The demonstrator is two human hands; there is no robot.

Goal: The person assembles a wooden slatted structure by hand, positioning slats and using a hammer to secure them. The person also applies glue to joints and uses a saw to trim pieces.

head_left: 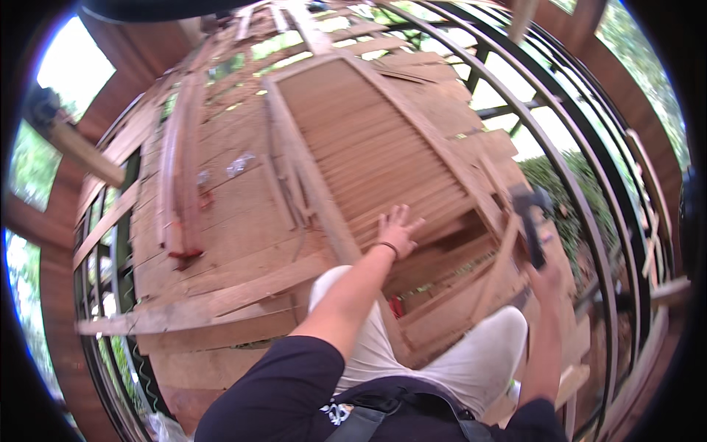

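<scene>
In front of me lies a wooden louvered panel, its frame filled with many slats running across. My left hand rests on or just over the slats near the panel's close end, fingers spread. Beside it, a gap in the slats shows darker space below. To the right, my right hand grips the dark handle of a hammer, whose head is raised near the panel's right edge and smeared by motion. A loose wooden strip slants across the frame's near right corner.
Long reddish wood strips lie bundled on the plank floor at left. Small clear plastic bits sit near them. Dark metal rails run along the right, with greenery beyond. A wooden beam crosses at near left.
</scene>
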